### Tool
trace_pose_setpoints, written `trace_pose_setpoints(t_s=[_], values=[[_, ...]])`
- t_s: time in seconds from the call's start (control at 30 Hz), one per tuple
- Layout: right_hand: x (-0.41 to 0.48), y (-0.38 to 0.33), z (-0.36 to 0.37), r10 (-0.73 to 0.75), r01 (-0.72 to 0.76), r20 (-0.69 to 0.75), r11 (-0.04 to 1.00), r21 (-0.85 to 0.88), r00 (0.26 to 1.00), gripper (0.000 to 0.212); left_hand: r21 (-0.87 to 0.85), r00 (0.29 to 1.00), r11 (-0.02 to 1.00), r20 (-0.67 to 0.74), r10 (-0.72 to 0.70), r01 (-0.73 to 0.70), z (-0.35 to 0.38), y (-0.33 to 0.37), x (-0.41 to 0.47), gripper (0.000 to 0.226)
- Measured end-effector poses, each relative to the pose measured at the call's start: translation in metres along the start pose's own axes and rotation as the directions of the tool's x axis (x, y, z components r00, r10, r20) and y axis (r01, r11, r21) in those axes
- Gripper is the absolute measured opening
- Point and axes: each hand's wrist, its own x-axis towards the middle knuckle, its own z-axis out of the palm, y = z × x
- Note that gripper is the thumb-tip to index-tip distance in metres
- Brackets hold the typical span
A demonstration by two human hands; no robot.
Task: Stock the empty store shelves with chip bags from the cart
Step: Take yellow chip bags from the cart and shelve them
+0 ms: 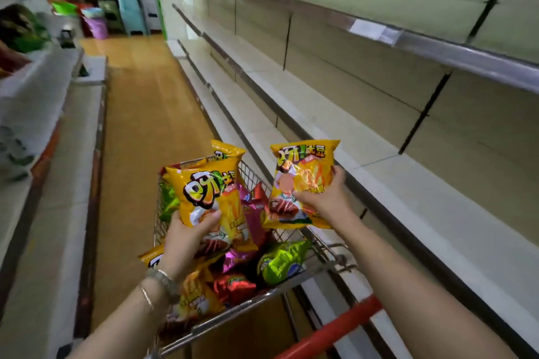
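My left hand (186,237) grips a yellow chip bag (208,192) by its lower part, upright above the wire cart (316,267). My right hand (326,195) holds a second yellow chip bag (300,181) by its lower right side, lifted beside the cart toward the bare white shelf (408,198) on the right. The cart holds several more bags: yellow, red, pink and green (280,261). Its red handle (335,326) crosses the bottom of the view.
Several bare shelf tiers (364,29) run along the right wall, with a price label (367,29) on one rail. A wooden-floored aisle (143,114) stretches ahead. White shelving (38,114) with a few goods stands on the left; coloured bins (96,23) stand at the far end.
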Motion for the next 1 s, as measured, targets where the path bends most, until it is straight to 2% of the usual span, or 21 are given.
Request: trace_pose_setpoints(t_s=[0.13,0.23,0.37,0.47,0.53,0.63,0.73,0.87,0.93,1.0], values=[[-0.017,-0.037,-0.05,-0.123,0.122,-0.003,0.982,0.141,0.992,0.101,-0.041,0.987,0.989,0.076,0.143,-0.14,0.036,0.042,-0.009,0.067],[-0.034,-0.054,-0.084,-0.192,0.179,0.019,0.946,0.271,0.981,0.099,-0.062,0.963,0.979,0.178,0.203,-0.195,0.069,0.078,-0.023,0.079],[-0.062,-0.062,-0.138,-0.253,0.261,-0.066,0.939,0.223,0.965,0.103,-0.138,0.911,0.956,0.292,0.29,-0.26,0.12,0.118,-0.055,0.037],[-0.091,-0.063,-0.199,-0.246,0.274,-0.155,0.941,0.196,0.957,0.109,-0.165,0.853,0.944,0.405,0.329,-0.286,0.165,0.145,-0.093,0.043],[-0.115,-0.065,-0.245,-0.247,0.286,-0.212,0.94,0.183,0.946,0.101,-0.181,0.801,0.947,0.505,0.321,-0.265,0.196,0.165,-0.119,0.045],[-0.156,-0.065,-0.315,-0.211,0.269,-0.344,0.954,0.129,0.915,0.093,-0.168,0.696,0.953,0.653,0.3,-0.253,0.246,0.189,-0.16,0.067],[-0.196,-0.061,-0.376,-0.148,0.23,-0.438,0.963,0.141,0.887,0.074,-0.212,0.552,0.952,0.778,0.3,-0.219,0.297,0.21,-0.2,0.043],[-0.238,-0.053,-0.439,-0.076,0.214,-0.475,0.946,0.243,0.877,0.026,-0.125,0.453,0.979,0.872,0.185,-0.158,0.356,0.237,-0.239,0.055],[-0.245,-0.048,-0.462,-0.023,0.186,-0.514,0.945,0.269,0.858,0.013,-0.068,0.396,0.99,0.911,0.113,-0.126,0.382,0.25,-0.254,0.048],[-0.244,-0.047,-0.479,0.022,0.168,-0.56,0.944,0.285,0.828,0.011,-0.022,0.37,0.989,0.926,0.076,-0.148,0.405,0.261,-0.264,0.04]])
